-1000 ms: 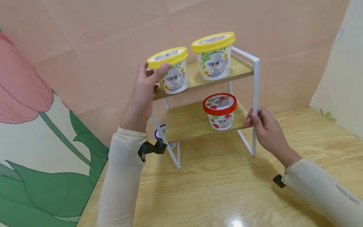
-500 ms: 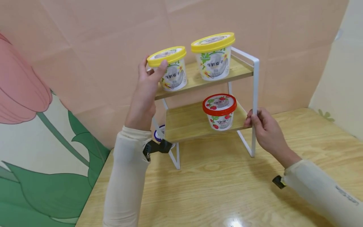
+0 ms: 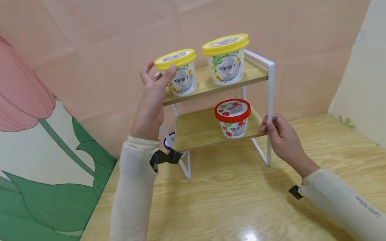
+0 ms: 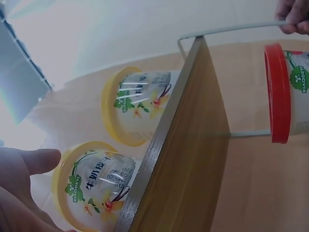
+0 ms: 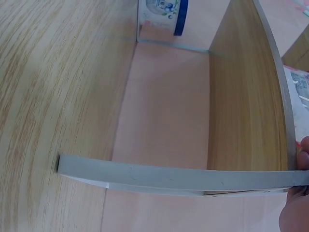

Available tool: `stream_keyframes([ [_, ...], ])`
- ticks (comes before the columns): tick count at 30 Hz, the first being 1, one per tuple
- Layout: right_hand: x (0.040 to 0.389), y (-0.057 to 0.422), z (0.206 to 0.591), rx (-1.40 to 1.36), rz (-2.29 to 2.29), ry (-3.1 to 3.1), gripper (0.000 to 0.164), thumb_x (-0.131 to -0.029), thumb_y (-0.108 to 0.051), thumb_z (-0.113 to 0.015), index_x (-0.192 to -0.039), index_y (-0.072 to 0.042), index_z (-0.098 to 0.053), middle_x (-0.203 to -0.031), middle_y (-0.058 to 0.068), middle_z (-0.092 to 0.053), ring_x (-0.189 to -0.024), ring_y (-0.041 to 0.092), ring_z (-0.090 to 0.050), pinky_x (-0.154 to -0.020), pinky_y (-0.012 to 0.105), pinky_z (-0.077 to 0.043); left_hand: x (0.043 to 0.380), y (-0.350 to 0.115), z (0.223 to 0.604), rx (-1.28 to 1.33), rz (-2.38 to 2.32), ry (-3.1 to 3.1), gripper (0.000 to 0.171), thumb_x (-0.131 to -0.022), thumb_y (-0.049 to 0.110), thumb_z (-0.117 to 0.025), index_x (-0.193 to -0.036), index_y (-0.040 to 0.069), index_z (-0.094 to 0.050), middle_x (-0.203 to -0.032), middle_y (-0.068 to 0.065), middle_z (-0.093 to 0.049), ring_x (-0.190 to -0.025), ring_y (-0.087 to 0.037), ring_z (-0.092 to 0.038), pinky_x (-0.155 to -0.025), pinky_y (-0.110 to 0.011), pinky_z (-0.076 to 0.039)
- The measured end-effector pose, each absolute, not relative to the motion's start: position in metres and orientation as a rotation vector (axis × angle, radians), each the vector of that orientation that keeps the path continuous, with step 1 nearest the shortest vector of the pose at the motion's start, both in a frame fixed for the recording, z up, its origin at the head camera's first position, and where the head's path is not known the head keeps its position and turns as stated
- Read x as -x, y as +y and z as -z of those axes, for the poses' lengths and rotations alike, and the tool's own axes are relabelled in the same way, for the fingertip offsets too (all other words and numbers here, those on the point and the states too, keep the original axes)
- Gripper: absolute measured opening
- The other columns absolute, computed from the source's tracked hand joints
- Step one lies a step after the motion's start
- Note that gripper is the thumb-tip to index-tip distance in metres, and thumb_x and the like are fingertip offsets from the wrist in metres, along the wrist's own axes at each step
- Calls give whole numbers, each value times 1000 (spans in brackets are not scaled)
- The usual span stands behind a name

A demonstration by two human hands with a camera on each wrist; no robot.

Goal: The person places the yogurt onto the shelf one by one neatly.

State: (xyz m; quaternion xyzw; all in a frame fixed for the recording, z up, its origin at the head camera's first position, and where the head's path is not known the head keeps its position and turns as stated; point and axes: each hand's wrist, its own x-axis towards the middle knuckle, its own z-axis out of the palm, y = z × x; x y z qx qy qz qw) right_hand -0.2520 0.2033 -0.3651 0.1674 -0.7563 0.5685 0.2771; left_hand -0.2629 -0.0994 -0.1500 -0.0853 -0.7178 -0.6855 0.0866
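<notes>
My left hand is beside the left yellow-lidded paper tub, which stands on the upper board of a two-tier shelf rack. Its thumb lies in front of the lid's edge, with the other fingers spread away; the left wrist view shows the thumb extended near the lid. A second yellow-lidded tub stands to the right on the same board. My right hand grips the rack's white right-hand post at lower-board height. On that lower board sits a red-lidded tub.
Behind the rack's left legs, a blue-lidded tub is partly hidden; its side shows in the right wrist view. The rack stands on a wood-grain table, close to a pink backdrop. A tulip picture covers the left side.
The left yellow-lidded tub has come to rest slightly higher and farther back on the upper board. My left fingers have spread away from its lid. My right hand keeps its grip on the post.
</notes>
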Motion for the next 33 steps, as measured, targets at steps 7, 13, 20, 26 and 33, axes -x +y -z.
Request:
stream_keyframes([
  [7, 250, 205, 367, -422, -1500, -2041, 17, -106, -10, -41, -106, 5, -50, -86, -9, -61, -77, 0, -64, -75, 12, -56, 263, -100, 158, 299, 2086, -2051, 77, -93, 33, -70, -147, 33, -16, -150, -2, -33, -142, -18, -34, -123, -50, -15],
  [13, 248, 205, 369, -418, -1482, -2053, 17, -106, -9, -42, -107, 5, -50, -86, -8, -61, -78, 1, -64, -75, 12, -56, 248, -109, 181, 562, 1915, -2015, 66, -94, 19, -65, -147, 19, -26, -156, 1, -26, -150, -17, -22, -123, -39, -24],
  [20, 249, 201, 364, -411, -1468, -2048, 16, -106, -10, -42, -106, 4, -51, -86, -9, -61, -79, 0, -64, -76, 11, -55, 216, -126, 222, 604, 1818, -1901, 44, -95, 8, -61, -135, 7, -44, -146, -7, -43, -136, -14, -42, -107, -34, -41],
  [26, 250, 201, 363, -423, -1473, -2039, 16, -106, -9, -41, -107, 3, -51, -86, -8, -61, -79, 1, -64, -75, 11, -56, 211, -135, 256, 426, 1611, -1814, 38, -88, -5, -63, -124, -3, -50, -130, -10, -48, -125, -15, -46, -98, -27, -46],
  [33, 249, 203, 368, -419, -1463, -2045, 16, -106, -9, -41, -107, 4, -51, -87, -8, -61, -78, 1, -64, -75, 12, -56, 230, -151, 286, 206, 1671, -1929, 40, -90, -4, -66, -125, 2, -50, -112, -11, -60, -101, -16, -59, -86, -20, -49],
])
